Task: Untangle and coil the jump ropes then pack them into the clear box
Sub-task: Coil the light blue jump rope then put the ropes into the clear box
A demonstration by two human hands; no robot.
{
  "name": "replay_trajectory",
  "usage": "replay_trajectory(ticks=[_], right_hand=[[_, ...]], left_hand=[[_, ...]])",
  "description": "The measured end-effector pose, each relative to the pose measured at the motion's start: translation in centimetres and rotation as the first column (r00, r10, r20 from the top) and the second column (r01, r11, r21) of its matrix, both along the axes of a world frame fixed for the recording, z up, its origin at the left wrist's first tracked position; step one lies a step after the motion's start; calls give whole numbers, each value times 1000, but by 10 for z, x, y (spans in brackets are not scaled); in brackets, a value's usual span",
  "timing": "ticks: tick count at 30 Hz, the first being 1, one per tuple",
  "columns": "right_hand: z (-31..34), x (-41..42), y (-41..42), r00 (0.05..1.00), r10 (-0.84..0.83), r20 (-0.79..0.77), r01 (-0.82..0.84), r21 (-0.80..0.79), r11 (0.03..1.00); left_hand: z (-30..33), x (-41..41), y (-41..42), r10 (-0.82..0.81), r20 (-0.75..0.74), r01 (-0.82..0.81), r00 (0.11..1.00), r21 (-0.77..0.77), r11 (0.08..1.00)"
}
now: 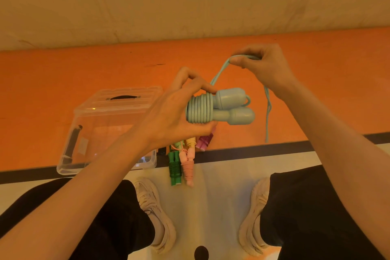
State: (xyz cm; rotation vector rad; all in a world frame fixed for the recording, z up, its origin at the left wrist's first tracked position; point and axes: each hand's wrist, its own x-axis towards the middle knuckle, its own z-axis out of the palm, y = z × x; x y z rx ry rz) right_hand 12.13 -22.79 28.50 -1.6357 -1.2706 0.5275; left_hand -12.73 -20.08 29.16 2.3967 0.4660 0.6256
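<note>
Beyond the knees, a half-wound blue rope is gripped in the left hand, its loose end pinched by the right hand, while coiled ropes lie unpacked beside the clear box.

Orange counter with dark near edge. Beige wall beyond, scuffed. Pale floor below, one black spot. Warm, yellowish light.

Pale blue jump rope; green, pink and purple ropes; orange table; clear box.
</note>
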Motion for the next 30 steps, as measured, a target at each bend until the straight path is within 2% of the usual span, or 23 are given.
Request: replay_trajectory(ticks=[4, 9, 16, 20, 23, 28, 30], right_hand=[[-3, 17, -9, 998, 44, -39, -46, -38, 998], [-8, 34, -21, 994, 95, -49, -100, -117, 988], [-8, 42, -36, 996, 90, -1, -88, -221, 971], [-5, 34, -41, 982, 190, 10, -172, -383, 907], [-2, 25, -45, 964, 266, -29, -250, -453, 856], [6, 15, -53, 914, 376, -152, -396, -534, 747], [10, 12, -56, 894, 409, -184, -439, -552, 709]], left_hand=[[5, 0, 5, -8, 18, 9, 1000, -8, 1000], [14, -5, 13, 81, 52, -78, 995, -44, 996], [18, -7, 15, 191, 134, -148, 972, -281, 948], [18, -4, 20, 290, 192, -191, 938, -412, 891], [15, -2, 22, 347, 199, -229, 917, -448, 864], [9, 0, 23, 409, 192, -296, 892, -435, 851], [8, 0, 25, 421, 173, -340, 890, -360, 869]])
